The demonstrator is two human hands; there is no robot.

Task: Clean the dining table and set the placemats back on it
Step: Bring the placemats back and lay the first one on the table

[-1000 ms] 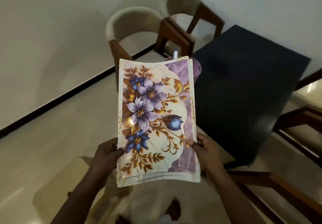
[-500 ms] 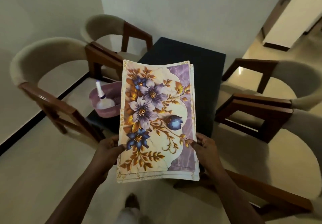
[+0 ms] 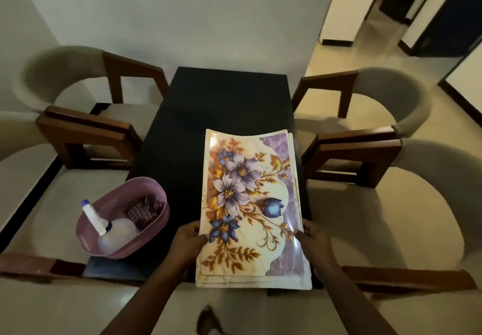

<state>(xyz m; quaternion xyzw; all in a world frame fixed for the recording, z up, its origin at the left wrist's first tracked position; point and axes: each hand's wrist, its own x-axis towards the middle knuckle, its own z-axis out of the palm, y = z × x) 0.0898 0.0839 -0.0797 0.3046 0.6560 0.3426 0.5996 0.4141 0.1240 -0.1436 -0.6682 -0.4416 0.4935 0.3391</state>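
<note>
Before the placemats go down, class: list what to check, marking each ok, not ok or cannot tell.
1. Grip by left hand and right hand on the placemat stack sides: ok.
2. Mats separated for laying singly: not ok, stacked together.
3. Bare table ahead of the stack: ok.
4. The pink tub with spray bottle and cloth apart from the stack: ok.
5. Surface wiped and dry: cannot tell.
</note>
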